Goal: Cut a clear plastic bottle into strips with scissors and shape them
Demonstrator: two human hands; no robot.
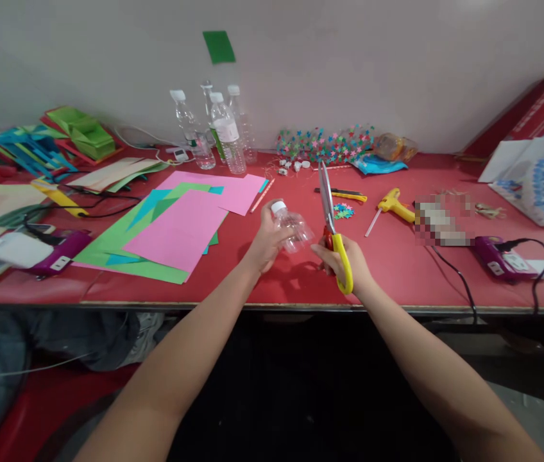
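Paper (176, 231) left of scissors (328, 215), glue gun (397, 205) right, bottles (228, 131) behind paper

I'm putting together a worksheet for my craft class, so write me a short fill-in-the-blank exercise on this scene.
1. The right hand grips a pair of ____ with a yellow handle.
2. The left hand holds a clear plastic bottle piece whose cap is ____.
3. The small square on the wall is ____.
4. The tabletop is ____.

Missing words: scissors; white; green; red.
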